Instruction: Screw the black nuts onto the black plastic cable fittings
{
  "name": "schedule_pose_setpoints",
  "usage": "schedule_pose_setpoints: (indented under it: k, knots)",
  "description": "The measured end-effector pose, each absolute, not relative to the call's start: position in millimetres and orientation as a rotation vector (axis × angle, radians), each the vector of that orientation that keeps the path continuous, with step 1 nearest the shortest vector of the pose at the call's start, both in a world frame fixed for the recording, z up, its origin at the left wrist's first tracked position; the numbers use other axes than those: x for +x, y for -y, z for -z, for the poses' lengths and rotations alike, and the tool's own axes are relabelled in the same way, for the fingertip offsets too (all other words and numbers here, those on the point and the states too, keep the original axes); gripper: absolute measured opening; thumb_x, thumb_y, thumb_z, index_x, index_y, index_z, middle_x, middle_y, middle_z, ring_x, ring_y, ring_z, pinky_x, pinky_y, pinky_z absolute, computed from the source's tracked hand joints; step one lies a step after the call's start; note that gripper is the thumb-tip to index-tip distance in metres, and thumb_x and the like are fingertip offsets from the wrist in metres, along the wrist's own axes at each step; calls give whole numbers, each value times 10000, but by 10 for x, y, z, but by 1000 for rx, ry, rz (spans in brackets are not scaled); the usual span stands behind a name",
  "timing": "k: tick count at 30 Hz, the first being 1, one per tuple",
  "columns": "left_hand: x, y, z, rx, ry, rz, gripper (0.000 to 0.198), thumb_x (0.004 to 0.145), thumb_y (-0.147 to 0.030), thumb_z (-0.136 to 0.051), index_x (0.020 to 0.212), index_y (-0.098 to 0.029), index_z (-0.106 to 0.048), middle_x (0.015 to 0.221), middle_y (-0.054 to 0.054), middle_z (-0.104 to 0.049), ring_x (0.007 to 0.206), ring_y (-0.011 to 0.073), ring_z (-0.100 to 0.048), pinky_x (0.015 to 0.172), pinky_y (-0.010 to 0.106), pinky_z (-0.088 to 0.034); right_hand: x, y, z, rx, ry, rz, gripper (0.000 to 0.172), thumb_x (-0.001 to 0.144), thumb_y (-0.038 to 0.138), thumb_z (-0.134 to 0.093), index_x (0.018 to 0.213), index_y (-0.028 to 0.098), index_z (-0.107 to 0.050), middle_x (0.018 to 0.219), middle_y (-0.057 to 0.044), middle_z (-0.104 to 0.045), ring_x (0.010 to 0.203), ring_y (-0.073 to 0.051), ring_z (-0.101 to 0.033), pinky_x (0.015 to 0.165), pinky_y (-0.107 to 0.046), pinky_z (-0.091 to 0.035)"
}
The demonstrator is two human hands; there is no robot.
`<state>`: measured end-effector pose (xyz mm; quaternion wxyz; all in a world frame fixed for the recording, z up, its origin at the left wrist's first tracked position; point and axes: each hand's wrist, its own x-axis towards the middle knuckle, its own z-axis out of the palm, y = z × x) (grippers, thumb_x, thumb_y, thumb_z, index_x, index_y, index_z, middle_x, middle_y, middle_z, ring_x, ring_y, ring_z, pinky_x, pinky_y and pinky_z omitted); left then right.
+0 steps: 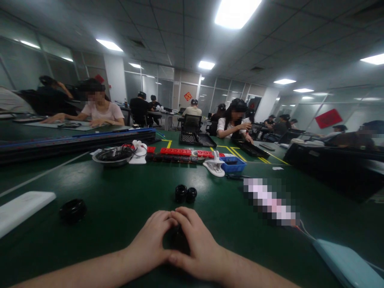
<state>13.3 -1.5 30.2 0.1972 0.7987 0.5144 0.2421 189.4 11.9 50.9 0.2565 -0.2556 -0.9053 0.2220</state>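
My left hand [150,236] and my right hand [199,244] meet at the fingertips and thumbs over the green table, fingers curled inward. In the gap between them shows a dark thing [180,238], mostly hidden by the fingers, too dim to name. Just beyond my fingertips stand two glossy black ring-shaped parts, a larger one [181,193] and a smaller one [191,195], side by side. Another black ring-shaped part [73,210] lies apart, off to the left of my left hand.
A metal bowl [103,161], white clamp-like stand [215,165], red blocks [175,151] and blue bin [232,165] line the middle. A white slab [25,210] lies left; a blurred pink item [268,202] and light-blue case [348,260] lie right. People [235,124] sit across the table.
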Motion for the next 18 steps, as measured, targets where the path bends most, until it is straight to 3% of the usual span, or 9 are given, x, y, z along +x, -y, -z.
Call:
schedule_pose_setpoints:
  k: [3,5,9,14,18]
  knots:
    - [151,35,-326,2272,-1471,-685,340,592,-348,-707,880,-194,-613,962,51,-555,924,248,-485,832,386,-396,1861,-80,-518,-846,2461,-524,677,691,455,-632,1265,207,-373,1239,-130,-359,1099,-306,-381,924,-468,-345]
    - [162,52,-360,2294,-1466,-661,294,584,-283,-695,850,-189,-613,950,43,-561,923,242,-486,870,398,-373,1852,-67,-527,-891,2449,-561,572,713,350,-632,1227,216,-418,1144,-105,-417,1013,-259,-437,878,-417,-396]
    - [176,81,-429,2340,-1433,-629,325,550,-188,-639,874,-201,-609,975,25,-570,963,239,-487,1001,456,-236,1874,-70,-519,-801,2376,-654,491,728,177,-595,1192,190,-437,1080,-85,-442,980,-202,-456,873,-329,-417]
    - [157,71,-403,2383,-1359,-640,309,568,-206,-634,876,-201,-599,989,25,-585,981,241,-502,1028,475,-192,1901,-83,-446,-621,2286,-639,550,715,173,-619,1215,193,-390,1117,-90,-426,1028,-204,-443,904,-330,-404]
    - [140,46,-337,2358,-1401,-637,484,552,-311,-677,1001,-193,-542,1057,63,-557,1011,271,-487,1011,510,-211,1854,-71,-418,-617,2267,-697,527,700,164,-639,1179,205,-423,1094,-82,-442,1011,-204,-461,881,-333,-425]
